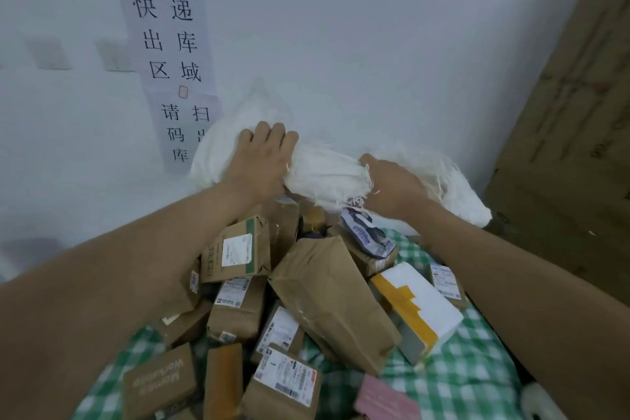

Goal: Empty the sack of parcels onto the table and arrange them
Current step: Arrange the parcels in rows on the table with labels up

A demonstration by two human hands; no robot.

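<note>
Parcels nearest the camera: a brown box with printed lettering [160, 382], a labelled brown parcel [284, 382] and a pink packet [385, 399] are seen lying on the green-checked cloth of the counter [477, 378].
Middle of the heap: a large brown paper parcel [332, 297] is tilted across the pile, with a white parcel taped in yellow [414, 305] just beside it and a box with a green stripe [235, 251] behind; the parcels [238, 310] are piled unsorted, many overlapping.
Sack: the white woven sack [324, 174] is held up at the far edge of the pile, against the wall [375, 44]; whether anything remains inside cannot be told.
Hands: the left hand [264, 160] is laid over the bunched fabric with its fingers curled into it; the right hand [392, 184] is clamped on the frayed edge.
Done, as judged: most of the emptying.
Left, as judged: the sack is to be put aside and every parcel arranged; no arranging is evident.
Far right: a large cardboard carton [572, 133] is stood against the wall.
</note>
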